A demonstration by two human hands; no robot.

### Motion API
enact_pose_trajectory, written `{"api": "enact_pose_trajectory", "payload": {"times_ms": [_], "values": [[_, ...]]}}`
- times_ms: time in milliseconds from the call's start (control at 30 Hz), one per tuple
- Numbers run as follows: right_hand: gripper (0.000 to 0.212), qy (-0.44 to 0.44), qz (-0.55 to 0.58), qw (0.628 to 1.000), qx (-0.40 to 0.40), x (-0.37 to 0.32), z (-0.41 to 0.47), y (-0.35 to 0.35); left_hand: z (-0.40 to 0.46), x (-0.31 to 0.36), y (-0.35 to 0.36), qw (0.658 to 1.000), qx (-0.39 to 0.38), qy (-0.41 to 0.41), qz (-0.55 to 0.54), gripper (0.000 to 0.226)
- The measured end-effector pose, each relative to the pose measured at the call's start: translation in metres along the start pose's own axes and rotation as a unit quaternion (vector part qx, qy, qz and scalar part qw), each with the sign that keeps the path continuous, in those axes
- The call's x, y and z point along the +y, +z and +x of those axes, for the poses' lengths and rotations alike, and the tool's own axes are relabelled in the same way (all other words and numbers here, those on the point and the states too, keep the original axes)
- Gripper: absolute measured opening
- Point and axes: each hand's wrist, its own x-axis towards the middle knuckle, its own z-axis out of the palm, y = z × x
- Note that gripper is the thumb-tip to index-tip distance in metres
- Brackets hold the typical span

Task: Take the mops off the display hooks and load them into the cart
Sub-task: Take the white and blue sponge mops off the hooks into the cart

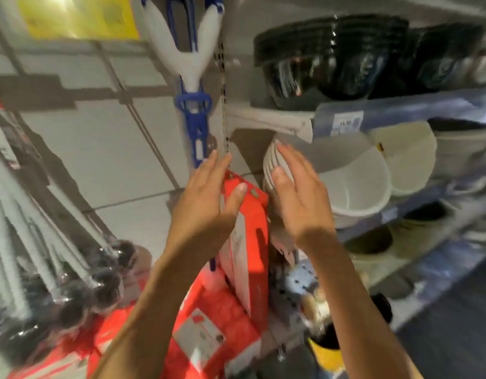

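Reaching up now with left hand and right hand both released, gripping nothing, toward the blue-and-white mop hanging on the display just above — next, probably grasp and unhook.

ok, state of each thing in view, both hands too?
left hand: open, fingers straight, thumb on the red box
right hand: open, holds nothing
red box: upright between the hands
blue-and-white mop: hanging on the display
white bowls: stacked, tilted on shelf
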Motion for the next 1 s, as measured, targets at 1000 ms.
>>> {"api": "enact_pose_trajectory", "payload": {"times_ms": [1000], "values": [[0.074, 0.344, -0.323, 0.865, 0.169, -0.115, -0.473, -0.269, -0.350, 0.280, 0.071, 0.897, -0.358, 0.207, -0.157, 0.080]]}}
